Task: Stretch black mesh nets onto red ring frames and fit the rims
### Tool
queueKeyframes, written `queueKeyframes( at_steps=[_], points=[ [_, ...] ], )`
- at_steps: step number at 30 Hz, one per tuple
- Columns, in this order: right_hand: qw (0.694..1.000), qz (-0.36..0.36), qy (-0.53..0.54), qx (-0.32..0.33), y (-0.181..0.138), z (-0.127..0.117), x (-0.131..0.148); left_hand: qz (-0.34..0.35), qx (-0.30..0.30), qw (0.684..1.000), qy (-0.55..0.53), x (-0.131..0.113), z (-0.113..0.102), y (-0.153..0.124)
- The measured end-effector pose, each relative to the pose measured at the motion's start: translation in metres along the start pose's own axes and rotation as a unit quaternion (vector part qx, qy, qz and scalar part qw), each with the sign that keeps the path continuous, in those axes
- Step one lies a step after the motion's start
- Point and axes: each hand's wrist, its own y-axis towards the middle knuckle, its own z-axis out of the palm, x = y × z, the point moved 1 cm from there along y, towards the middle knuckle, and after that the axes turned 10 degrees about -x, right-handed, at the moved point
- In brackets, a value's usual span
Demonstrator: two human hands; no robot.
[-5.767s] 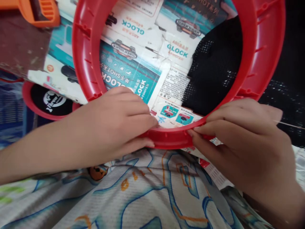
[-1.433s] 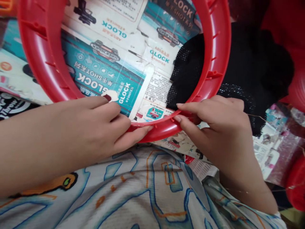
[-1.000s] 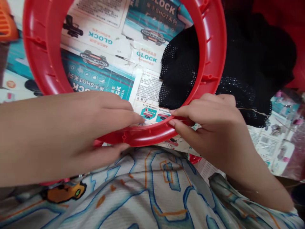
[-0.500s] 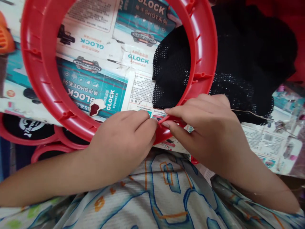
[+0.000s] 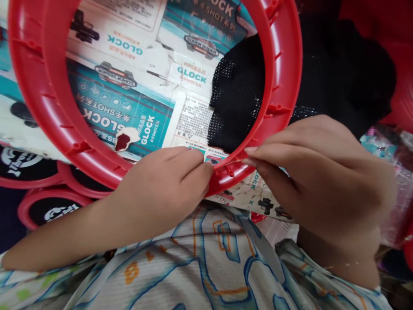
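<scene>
A large red plastic ring (image 5: 285, 77) with small ribs and pegs on its face lies over flattened printed cardboard. My left hand (image 5: 166, 189) is closed around the ring's near edge, its fingertips curled out of sight. Just right of it, my right hand (image 5: 322, 176) pinches a thin pale thread (image 5: 230, 162) between thumb and forefinger. The thread runs across the ring's near rim towards my left fingertips. Black mesh fabric (image 5: 348, 77) lies partly under the ring's right side and spreads beyond it.
Printed cardboard (image 5: 155, 94) covers the work surface, with a torn hole at its lower left. Several red-rimmed black discs (image 5: 29, 165) sit at the left. Patterned cloth (image 5: 193, 267) covers my lap, and clear plastic wrapping (image 5: 402, 176) lies at the right.
My right hand has moved right, away from my left hand, and a stretch of thread now shows between them. My left hand keeps its hold; the ring appears slightly larger in view.
</scene>
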Motion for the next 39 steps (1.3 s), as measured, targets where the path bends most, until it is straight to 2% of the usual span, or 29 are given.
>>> queueKeyframes(
  at_steps=[6,13,21,24,27,30,34,37,39],
  points=[
    [0.998,0.043,-0.05,0.024,0.004,0.003,0.004,0.008,0.006,1.0,-0.003,0.0,0.0,-0.001],
    [0.993,0.095,-0.07,0.004,0.005,0.003,0.011,-0.013,0.009,1.0,0.001,-0.003,-0.001,-0.002],
    [0.988,0.121,-0.094,0.017,0.0,0.001,0.006,0.055,0.024,0.996,0.072,-0.009,0.0,-0.008],
    [0.99,0.096,-0.101,0.003,-0.002,-0.001,0.002,0.079,0.038,0.992,0.089,-0.009,0.001,-0.008],
    [0.992,0.064,-0.105,-0.037,-0.002,-0.005,-0.003,0.087,0.025,0.992,0.084,-0.007,0.002,-0.008],
    [0.992,0.046,-0.116,-0.024,-0.002,-0.011,-0.006,0.095,0.019,0.992,0.08,-0.005,0.002,-0.006],
    [0.993,0.031,-0.112,-0.007,-0.001,-0.016,-0.002,0.111,0.048,0.989,0.083,-0.005,0.001,-0.004],
    [0.993,0.04,-0.111,-0.021,0.001,-0.017,0.0,0.098,0.036,0.991,0.086,-0.005,0.0,-0.005],
    [0.992,0.035,-0.122,-0.007,0.004,-0.016,-0.001,0.101,0.03,0.991,0.079,-0.005,0.001,-0.006]
  ],
)
